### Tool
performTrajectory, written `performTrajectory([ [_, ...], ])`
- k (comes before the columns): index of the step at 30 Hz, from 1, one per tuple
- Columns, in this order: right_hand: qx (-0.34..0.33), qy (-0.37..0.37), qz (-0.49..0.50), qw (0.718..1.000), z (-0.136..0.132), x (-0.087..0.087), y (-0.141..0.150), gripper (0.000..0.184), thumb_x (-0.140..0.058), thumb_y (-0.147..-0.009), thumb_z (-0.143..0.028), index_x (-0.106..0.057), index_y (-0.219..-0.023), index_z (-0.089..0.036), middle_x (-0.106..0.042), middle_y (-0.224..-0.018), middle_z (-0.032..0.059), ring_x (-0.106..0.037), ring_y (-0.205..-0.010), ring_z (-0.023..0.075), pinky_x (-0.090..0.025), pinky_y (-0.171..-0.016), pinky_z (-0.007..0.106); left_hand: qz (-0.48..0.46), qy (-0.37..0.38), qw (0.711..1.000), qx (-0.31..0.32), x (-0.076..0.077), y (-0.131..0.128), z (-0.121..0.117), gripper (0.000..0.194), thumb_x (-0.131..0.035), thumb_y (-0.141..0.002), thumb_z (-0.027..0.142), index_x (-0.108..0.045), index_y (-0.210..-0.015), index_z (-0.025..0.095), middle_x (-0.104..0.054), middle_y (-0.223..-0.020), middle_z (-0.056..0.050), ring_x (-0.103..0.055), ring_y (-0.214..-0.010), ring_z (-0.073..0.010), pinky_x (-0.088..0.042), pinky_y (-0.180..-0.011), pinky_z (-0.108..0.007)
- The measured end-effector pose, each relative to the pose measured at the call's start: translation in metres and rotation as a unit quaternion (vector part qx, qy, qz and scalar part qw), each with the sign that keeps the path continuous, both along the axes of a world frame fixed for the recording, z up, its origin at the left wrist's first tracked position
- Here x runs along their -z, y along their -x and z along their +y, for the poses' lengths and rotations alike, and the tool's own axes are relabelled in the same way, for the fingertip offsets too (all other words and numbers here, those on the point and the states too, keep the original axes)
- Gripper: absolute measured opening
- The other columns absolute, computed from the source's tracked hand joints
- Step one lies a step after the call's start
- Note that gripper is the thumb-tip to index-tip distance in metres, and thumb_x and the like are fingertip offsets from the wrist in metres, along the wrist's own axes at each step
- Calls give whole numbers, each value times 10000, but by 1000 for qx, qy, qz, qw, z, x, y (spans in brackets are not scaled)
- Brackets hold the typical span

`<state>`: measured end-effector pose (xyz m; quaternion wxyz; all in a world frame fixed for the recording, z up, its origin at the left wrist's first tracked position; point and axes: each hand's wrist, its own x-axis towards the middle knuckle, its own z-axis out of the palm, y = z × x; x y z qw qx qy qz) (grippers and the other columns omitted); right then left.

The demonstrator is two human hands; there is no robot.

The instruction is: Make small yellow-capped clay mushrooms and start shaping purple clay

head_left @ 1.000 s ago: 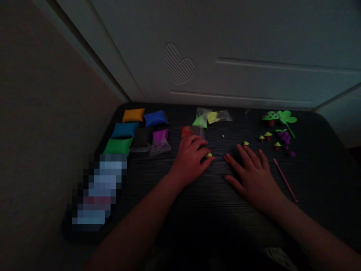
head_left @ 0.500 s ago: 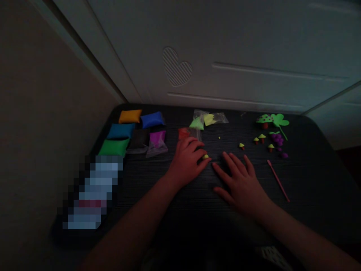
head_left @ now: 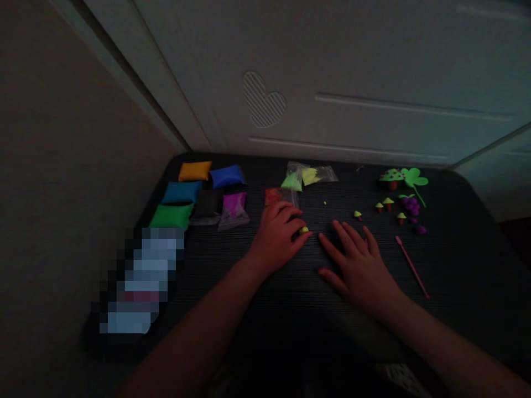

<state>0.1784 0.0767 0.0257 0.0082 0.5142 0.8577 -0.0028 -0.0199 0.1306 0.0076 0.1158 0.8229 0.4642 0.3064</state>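
L hand (head_left: 277,236), ctr frame, pinching small yellow clay-like lump (head_left: 304,229); R hand (head_left: 362,266), right of ctr, splayed.

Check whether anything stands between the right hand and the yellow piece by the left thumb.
Nothing visible stands in the gap between the right hand and the yellow piece; the left hand's thumb and forefinger flank it.

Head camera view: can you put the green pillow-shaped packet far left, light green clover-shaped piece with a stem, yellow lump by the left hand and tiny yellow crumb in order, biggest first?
1. Green packet
2. Clover-shaped piece
3. Yellow lump, judged by what shows; the left hand may hide part
4. Yellow crumb
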Motion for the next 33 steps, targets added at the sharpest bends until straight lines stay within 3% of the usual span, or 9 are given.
performTrajectory([
  [3, 47, -26, -6, 999, 7, 1, -7, 539, -372, -854, -525, -432, -1305, -237, -281, -1446, 164, -238, -1325, 328, -141, -1034, 574, 1, -1, 1000, 5, 0, 0, 0, 198, -542, -807, 344, -661, -847, 191, -631, -1043, -52, -445, -1097, -229, -352, -948, -435],
  [8, 44, -40, 19, 998, 15, -4, -17, 540, -397, -857, -486, -454, -1287, -164, -305, -1431, 172, -265, -1311, 324, -176, -1040, 548, -3, -1, 1000, 4, 1, 1, 1, 190, -551, -802, 343, -664, -847, 196, -633, -1040, -51, -444, -1091, -233, -358, -934, -444],
  [12, 70, -59, 94, 991, 24, -15, -21, 430, -441, -854, -442, -577, -1142, -152, -529, -1243, 140, -462, -1150, 283, -352, -950, 460, -6, 0, 1000, 7, 1, 1, 0, 184, -556, -798, 335, -664, -846, 195, -632, -1043, -55, -447, -1087, -233, -362, -932, -442],
  [14, 86, -31, 113, 989, 30, -20, -18, 361, -454, -850, -438, -630, -1035, -182, -629, -1063, 100, -557, -993, 246, -420, -856, 409, -5, 2, 1000, 7, 1, 1, 0, 184, -559, -796, 334, -665, -847, 192, -634, -1039, -55, -443, -1094, -234, -359, -939, -437],
  [17, 92, 18, 107, 990, 36, -22, -6, 301, -464, -847, -424, -654, -943, -211, -665, -907, 62, -602, -856, 210, -447, -770, 360, -5, 2, 1000, 7, 1, 0, 0, 188, -556, -797, 337, -665, -852, 195, -635, -1035, -53, -442, -1097, -235, -356, -943, -439],
  [24, 122, 77, 139, 980, 45, -15, 5, 199, -497, -827, -333, -652, -856, -212, -650, -843, 38, -616, -765, 180, -461, -671, 300, -6, -3, 1000, 9, 1, 1, 0, 179, -557, -796, 327, -663, -859, 198, -632, -1044, -56, -443, -1098, -239, -356, -943, -443],
  [28, 139, 138, 224, 955, 47, -18, -1, 163, -533, -802, -316, -660, -842, -222, -668, -782, 16, -624, -692, 168, -470, -629, 295, -2, 3, 1000, 10, 0, 1, -1, 186, -550, -801, 332, -662, -858, 194, -628, -1055, -54, -439, -1104, -234, -350, -950, -434],
  [33, 186, 231, 375, 878, 44, -27, -8, 222, -586, -764, -375, -655, -910, -223, -700, -783, 7, -652, -698, 167, -501, -626, 296, -6, 8, 1000, 11, -2, 0, 0, 184, -560, -794, 336, -663, -858, 197, -629, -1039, -58, -446, -1088, -234, -360, -934, -442],
])
